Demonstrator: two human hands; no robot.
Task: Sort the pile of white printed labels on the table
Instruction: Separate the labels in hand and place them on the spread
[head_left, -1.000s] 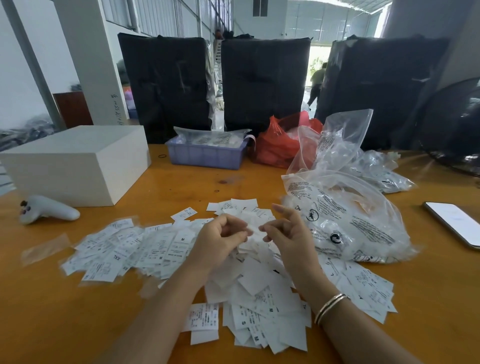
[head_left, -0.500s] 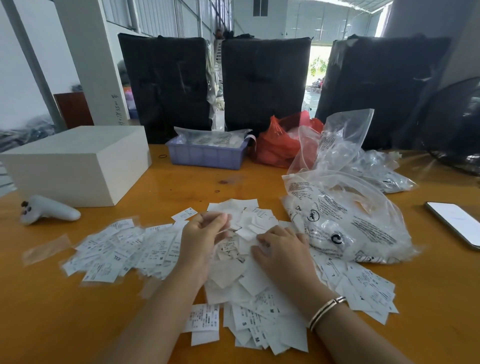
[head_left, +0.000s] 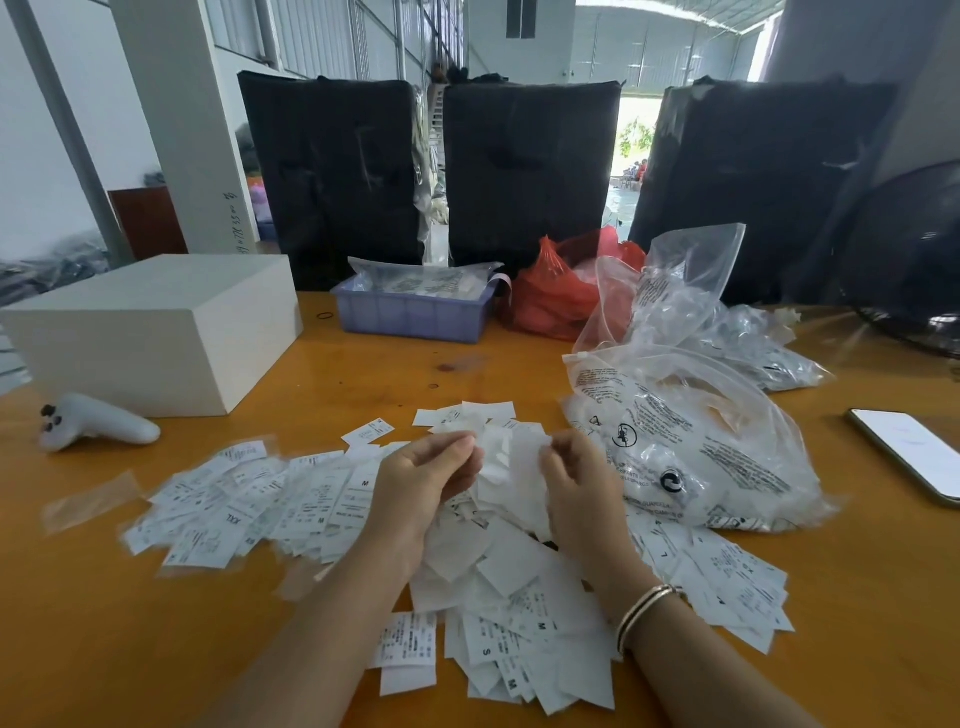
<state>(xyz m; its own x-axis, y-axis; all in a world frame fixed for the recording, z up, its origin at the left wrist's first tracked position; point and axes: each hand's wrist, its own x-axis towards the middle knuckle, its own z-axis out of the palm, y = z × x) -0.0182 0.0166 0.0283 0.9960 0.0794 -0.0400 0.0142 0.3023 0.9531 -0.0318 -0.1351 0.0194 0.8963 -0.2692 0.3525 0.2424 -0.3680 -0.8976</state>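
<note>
A loose pile of white printed labels (head_left: 519, 613) covers the orange table (head_left: 104, 623) in front of me. A spread row of labels with size letters (head_left: 244, 509) lies to the left. My left hand (head_left: 421, 483) and my right hand (head_left: 582, 483) are raised just above the pile's middle. Between them they pinch a small bunch of white labels (head_left: 506, 460), blurred by motion. A bracelet sits on my right wrist.
Clear printed plastic bags (head_left: 691, 441) lie right of the pile. A phone (head_left: 909, 452) rests at the right edge. A white box (head_left: 150, 332) and a white controller (head_left: 98, 423) stand left. A purple tray (head_left: 410, 312) and a red bag (head_left: 556, 296) sit behind.
Both hands dipped into the pile half a second ago. They have since lifted again with a bunch of labels held between them.
</note>
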